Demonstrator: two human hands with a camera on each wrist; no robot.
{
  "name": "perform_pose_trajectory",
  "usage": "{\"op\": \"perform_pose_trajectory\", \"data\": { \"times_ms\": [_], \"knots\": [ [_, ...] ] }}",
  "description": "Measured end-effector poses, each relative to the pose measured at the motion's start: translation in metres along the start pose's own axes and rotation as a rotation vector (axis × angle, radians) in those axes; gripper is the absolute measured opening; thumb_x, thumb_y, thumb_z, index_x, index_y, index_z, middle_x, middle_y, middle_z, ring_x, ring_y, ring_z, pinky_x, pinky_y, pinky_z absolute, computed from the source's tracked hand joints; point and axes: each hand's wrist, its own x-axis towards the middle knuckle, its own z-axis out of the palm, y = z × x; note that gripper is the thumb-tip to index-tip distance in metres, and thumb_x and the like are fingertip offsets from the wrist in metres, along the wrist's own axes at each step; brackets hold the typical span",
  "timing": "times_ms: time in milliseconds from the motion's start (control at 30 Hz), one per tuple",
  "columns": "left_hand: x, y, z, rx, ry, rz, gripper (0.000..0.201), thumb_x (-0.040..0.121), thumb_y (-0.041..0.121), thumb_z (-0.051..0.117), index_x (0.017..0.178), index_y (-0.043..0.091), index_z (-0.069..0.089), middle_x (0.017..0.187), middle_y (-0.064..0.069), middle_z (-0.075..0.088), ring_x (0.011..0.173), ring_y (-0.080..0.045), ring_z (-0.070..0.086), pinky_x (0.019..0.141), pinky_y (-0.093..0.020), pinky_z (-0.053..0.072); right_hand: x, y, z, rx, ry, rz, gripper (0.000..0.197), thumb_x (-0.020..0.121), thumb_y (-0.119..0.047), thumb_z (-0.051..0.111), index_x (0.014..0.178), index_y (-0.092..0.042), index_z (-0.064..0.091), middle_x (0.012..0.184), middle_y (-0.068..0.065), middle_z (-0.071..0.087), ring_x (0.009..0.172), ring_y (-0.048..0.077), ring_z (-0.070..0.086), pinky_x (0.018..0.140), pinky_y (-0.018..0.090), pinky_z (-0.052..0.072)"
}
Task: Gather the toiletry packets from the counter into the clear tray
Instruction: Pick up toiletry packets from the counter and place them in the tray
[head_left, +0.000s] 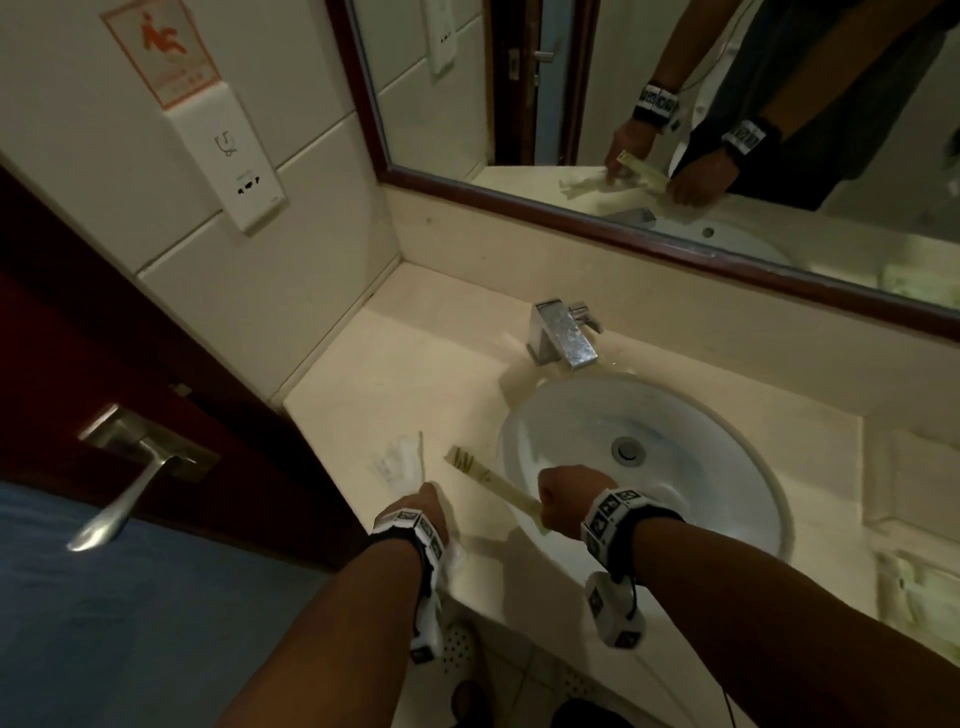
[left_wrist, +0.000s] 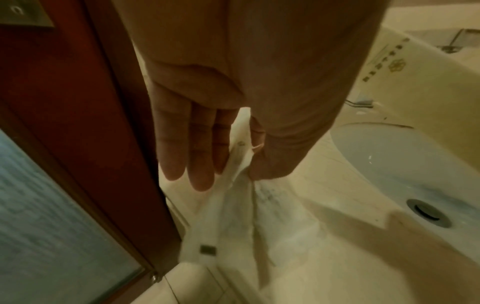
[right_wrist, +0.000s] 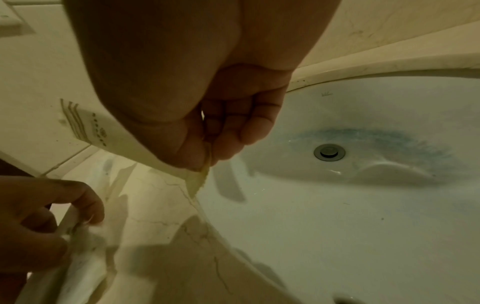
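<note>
Showing two light, limp packets near the counter's (head_left: 363, 395) front edge: the white packet (left_wrist: 233, 222) is being pinched by the left hand (left_wrist: 207, 127), the long cream packet (head_left: 493, 480) gripped at its end by the right hand (head_left: 563, 496).

- The right hand (right_wrist: 207, 115) pinches one end of a long, flat cream paper packet (right_wrist: 103, 131) printed with tan stripes and small dark characters.
- Its fingers (right_wrist: 249, 127) are curled.
- The left hand (right_wrist: 44, 216), lower left, grips a crumpled white translucent plastic packet (right_wrist: 85, 257).
- A white round ceramic sink (right_wrist: 337, 205) with a metal drain (right_wrist: 329, 151) sits in the cream marble counter (right_wrist: 161, 205).
</note>
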Motion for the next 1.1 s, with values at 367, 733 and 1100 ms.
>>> {"op": "perform_pose_trajectory", "data": {
  "times_ms": [367,733,1100],
  "knots": [
    [-0.012,0.011,-0.032,-0.297,0.102,0.046,0.022,0.09,0.018,0.05,0.111,0.021,0.048,0.104,-0.009,0.065,0.09,-0.029,0.063,0.075,-0.034,0.051,0.005,-0.002,-0.009,0.071,0.045,-0.02,0.006,0.089,-0.026,0.061,0.093,-0.022,0.058,0.09,-0.002,0.061,0.085,0.02,0.061,0.077,0.035,0.053],
    [-0.028,0.065,-0.064,-0.294,0.159,0.185,0.015,0.088,0.019,0.051,0.098,0.03,0.052,0.101,0.001,0.066,0.082,-0.019,0.057,0.072,-0.026,0.042,-0.019,0.035,-0.028,0.051,0.15,-0.051,0.007,0.087,-0.024,0.061,0.087,-0.022,0.054,0.095,0.003,0.066,0.087,0.024,0.065,0.077,0.036,0.054],
    [-0.046,0.153,-0.062,-0.283,0.185,0.368,0.01,0.085,0.031,0.059,0.094,0.035,0.061,0.1,0.01,0.065,0.099,-0.017,0.063,0.075,-0.02,0.039,-0.073,0.108,-0.03,0.082,0.231,0.037,0.005,0.089,-0.02,0.057,0.087,-0.021,0.052,0.085,0.001,0.058,0.079,0.021,0.057,0.072,0.031,0.048]
  ]
}}
